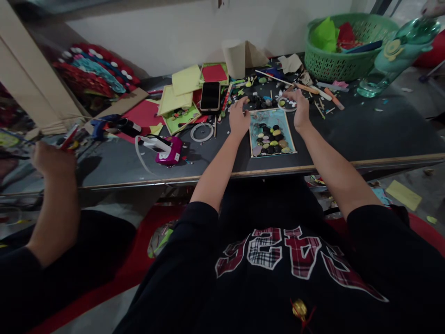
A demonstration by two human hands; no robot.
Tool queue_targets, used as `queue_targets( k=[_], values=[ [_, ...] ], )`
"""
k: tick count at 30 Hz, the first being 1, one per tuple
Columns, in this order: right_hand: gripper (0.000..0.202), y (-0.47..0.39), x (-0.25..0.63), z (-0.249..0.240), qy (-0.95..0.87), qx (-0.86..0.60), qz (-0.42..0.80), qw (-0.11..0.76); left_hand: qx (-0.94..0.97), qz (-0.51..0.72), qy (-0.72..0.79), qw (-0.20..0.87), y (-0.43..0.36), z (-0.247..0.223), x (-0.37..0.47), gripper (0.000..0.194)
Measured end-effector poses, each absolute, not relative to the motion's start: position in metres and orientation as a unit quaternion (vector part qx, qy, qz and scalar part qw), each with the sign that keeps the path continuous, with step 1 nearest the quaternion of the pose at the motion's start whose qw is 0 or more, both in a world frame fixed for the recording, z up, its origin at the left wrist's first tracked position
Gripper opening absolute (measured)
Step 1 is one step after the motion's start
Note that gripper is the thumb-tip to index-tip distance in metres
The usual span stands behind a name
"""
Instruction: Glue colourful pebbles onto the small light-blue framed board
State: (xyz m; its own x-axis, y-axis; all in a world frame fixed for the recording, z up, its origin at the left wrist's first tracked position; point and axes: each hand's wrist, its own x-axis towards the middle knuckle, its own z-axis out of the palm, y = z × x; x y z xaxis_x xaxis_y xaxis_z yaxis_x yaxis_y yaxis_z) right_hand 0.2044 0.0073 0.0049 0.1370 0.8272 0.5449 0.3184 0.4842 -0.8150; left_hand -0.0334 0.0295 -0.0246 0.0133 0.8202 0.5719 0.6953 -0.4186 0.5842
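Bell (299,308); left fingers (242,100), right fingers (295,94) parted near pebble panel (280,118).

Green basket (328,67) beside greenish bottle (390,60), dark phone (210,96) (face up)

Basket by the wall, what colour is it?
The basket is green, as the head view shows.

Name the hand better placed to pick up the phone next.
Left, I'd judge: the left hand is close to the phone, which lies on its outer side. The right hand is farther off, across the pebble-covered panel, and would have to reach past the left.
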Motion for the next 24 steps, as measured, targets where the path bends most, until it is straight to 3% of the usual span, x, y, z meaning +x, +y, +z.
queue_targets(
  k=[18,24],
  values=[
    [0.083,0.031,0.220,-0.016,-0.633,-0.507,0.144,0.567,0.673,0.403,0.609,0.117,0.024,-0.017,-0.033,0.035],
    [0.042,0.028,0.221,-0.011,-0.568,-0.552,0.100,0.602,0.647,0.413,0.627,0.134,0.030,-0.021,-0.038,0.032]
  ],
)
